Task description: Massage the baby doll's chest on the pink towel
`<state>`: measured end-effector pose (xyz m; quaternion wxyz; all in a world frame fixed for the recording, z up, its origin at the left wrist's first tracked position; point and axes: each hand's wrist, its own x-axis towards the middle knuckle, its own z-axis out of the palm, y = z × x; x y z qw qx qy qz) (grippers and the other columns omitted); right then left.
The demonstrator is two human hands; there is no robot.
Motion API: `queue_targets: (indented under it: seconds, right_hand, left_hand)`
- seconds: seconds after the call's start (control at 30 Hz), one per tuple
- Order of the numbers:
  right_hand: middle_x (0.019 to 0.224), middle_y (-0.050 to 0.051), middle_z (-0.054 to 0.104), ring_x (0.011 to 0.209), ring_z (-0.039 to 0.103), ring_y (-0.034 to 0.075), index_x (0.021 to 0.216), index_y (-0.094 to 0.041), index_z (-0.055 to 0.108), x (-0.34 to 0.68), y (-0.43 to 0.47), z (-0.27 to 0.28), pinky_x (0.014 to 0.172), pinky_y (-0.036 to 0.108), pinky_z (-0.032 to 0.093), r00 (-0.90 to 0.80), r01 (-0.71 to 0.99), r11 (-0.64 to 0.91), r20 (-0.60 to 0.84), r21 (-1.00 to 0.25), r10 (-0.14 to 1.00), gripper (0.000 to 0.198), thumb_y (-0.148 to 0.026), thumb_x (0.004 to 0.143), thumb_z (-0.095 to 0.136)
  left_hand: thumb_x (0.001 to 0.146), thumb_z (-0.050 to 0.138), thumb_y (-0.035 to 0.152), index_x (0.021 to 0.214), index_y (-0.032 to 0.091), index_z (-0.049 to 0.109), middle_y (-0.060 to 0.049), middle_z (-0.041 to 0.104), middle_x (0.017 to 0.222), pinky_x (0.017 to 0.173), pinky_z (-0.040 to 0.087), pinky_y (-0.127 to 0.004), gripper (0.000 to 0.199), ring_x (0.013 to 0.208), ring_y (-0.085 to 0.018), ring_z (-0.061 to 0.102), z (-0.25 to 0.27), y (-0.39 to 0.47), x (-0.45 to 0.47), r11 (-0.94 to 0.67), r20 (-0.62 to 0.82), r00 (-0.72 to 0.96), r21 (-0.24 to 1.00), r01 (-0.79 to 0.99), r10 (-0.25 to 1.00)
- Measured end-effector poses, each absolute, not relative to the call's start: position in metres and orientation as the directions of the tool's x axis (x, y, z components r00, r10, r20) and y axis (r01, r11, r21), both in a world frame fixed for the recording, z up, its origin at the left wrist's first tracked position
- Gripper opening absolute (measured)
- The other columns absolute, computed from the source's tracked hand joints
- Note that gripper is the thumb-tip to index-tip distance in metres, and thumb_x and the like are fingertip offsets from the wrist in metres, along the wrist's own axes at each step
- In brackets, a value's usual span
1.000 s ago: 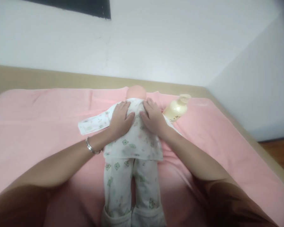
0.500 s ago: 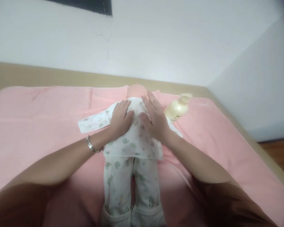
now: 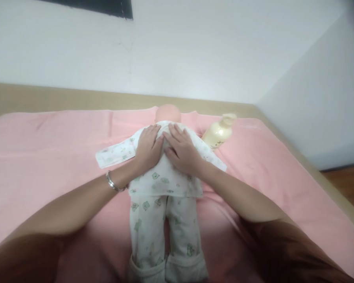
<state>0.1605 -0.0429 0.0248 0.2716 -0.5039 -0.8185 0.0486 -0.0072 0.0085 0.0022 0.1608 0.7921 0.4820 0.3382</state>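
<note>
A baby doll (image 3: 168, 113) lies on the pink cloth with its bald, smooth head toward the wall. It wears a white long-sleeved top (image 3: 165, 182) with small green animal prints and matching trousers (image 3: 149, 220) with turned-up cuffs. My left hand (image 3: 149, 147) rests flat on the upper left of the top, fingers stretched out, a silver bracelet on the wrist. Flat on the upper right of the top lies my right hand (image 3: 183, 151), its fingers spread. Both hands are empty, and the thumbs point toward the doll's middle.
A pale yellow pump bottle (image 3: 220, 133) tilts beside the doll's right-hand sleeve. The pink cloth (image 3: 53, 145) covers a tan surface (image 3: 47, 94) that meets a white wall (image 3: 194, 51). A brown floor (image 3: 348, 181) shows at the far right.
My right hand has come down and a little left, from partly raised to flat on the top. My left hand stays in place. The view has shifted slightly.
</note>
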Motion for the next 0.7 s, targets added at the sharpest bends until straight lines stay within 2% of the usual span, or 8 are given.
queue_targets:
  seconds: [0.13, 0.2, 0.37, 0.43, 0.53, 0.6, 0.7]
  right_hand:
    - [0.167, 0.005, 0.027, 0.159, 0.012, 0.026, 0.149, -0.022, 0.045, 0.165, -0.045, 0.032, 0.126, 0.06, 0.026, -0.269, 0.805, 0.49, 0.53, -0.335, 0.804, 0.052, -0.032, 0.099, 0.035]
    - [0.167, 0.005, 0.027, 0.159, 0.01, 0.026, 0.149, -0.023, 0.045, 0.165, -0.046, 0.034, 0.126, 0.061, 0.024, -0.242, 0.825, 0.468, 0.551, -0.316, 0.799, 0.052, -0.031, 0.099, 0.035]
    - [0.162, 0.014, 0.038, 0.154, 0.027, 0.032, 0.147, -0.012, 0.049, 0.159, -0.044, 0.029, 0.126, 0.062, 0.024, -0.419, 0.82, 0.5, 0.303, -0.278, 0.856, 0.052, -0.032, 0.101, 0.035]
    - [0.162, 0.013, 0.037, 0.153, 0.03, 0.032, 0.146, -0.014, 0.05, 0.162, -0.047, 0.038, 0.124, 0.061, 0.029, -0.458, 0.807, 0.532, 0.299, -0.257, 0.837, 0.052, -0.034, 0.101, 0.037]
    - [0.164, 0.007, 0.035, 0.155, 0.026, 0.03, 0.148, -0.024, 0.05, 0.179, -0.054, 0.068, 0.122, 0.062, 0.032, -0.399, 0.84, 0.515, 0.451, -0.169, 0.799, 0.05, -0.032, 0.101, 0.036]
    - [0.166, 0.004, 0.03, 0.157, 0.018, 0.032, 0.152, -0.028, 0.043, 0.198, -0.057, 0.09, 0.121, 0.068, 0.027, -0.27, 0.913, 0.395, 0.576, -0.102, 0.772, 0.051, -0.037, 0.103, 0.03]
    - [0.168, 0.011, 0.023, 0.158, 0.009, 0.036, 0.155, -0.022, 0.038, 0.233, -0.052, 0.11, 0.12, 0.073, 0.019, -0.101, 0.975, 0.214, 0.72, -0.067, 0.686, 0.058, -0.045, 0.105, 0.02]
  left_hand:
    - [0.098, 0.024, 0.04, 0.136, 0.01, 0.053, -0.015, 0.055, 0.145, 0.123, 0.033, -0.049, 0.057, 0.135, -0.028, 0.048, 0.003, 0.008, -0.008, -0.489, 0.382, 0.312, 0.586, 0.646, 0.87]
    - [0.097, 0.025, 0.04, 0.136, 0.009, 0.053, -0.016, 0.057, 0.143, 0.122, 0.034, -0.049, 0.057, 0.133, -0.028, 0.049, 0.004, 0.008, -0.007, -0.491, 0.384, 0.313, 0.587, 0.644, 0.869]
    - [0.096, 0.03, 0.033, 0.132, 0.014, 0.057, -0.013, 0.059, 0.14, 0.12, 0.036, -0.05, 0.048, 0.132, -0.027, 0.051, 0.004, 0.009, -0.007, -0.486, 0.39, 0.298, 0.599, 0.636, 0.871]
    - [0.095, 0.031, 0.032, 0.131, 0.016, 0.057, -0.012, 0.059, 0.14, 0.12, 0.036, -0.051, 0.048, 0.131, -0.027, 0.051, 0.004, 0.009, -0.007, -0.49, 0.39, 0.304, 0.597, 0.635, 0.869]
    - [0.093, 0.032, 0.033, 0.134, 0.015, 0.056, -0.013, 0.058, 0.142, 0.12, 0.037, -0.051, 0.05, 0.132, -0.029, 0.05, 0.004, 0.007, -0.006, -0.483, 0.385, 0.301, 0.585, 0.651, 0.872]
    - [0.093, 0.032, 0.033, 0.137, 0.011, 0.054, -0.014, 0.056, 0.145, 0.122, 0.035, -0.052, 0.054, 0.136, -0.03, 0.047, 0.004, 0.006, -0.006, -0.461, 0.366, 0.29, 0.586, 0.666, 0.884]
    - [0.094, 0.029, 0.034, 0.139, 0.009, 0.053, -0.014, 0.054, 0.148, 0.123, 0.034, -0.053, 0.057, 0.139, -0.031, 0.046, 0.006, 0.008, -0.006, -0.432, 0.333, 0.28, 0.614, 0.66, 0.9]
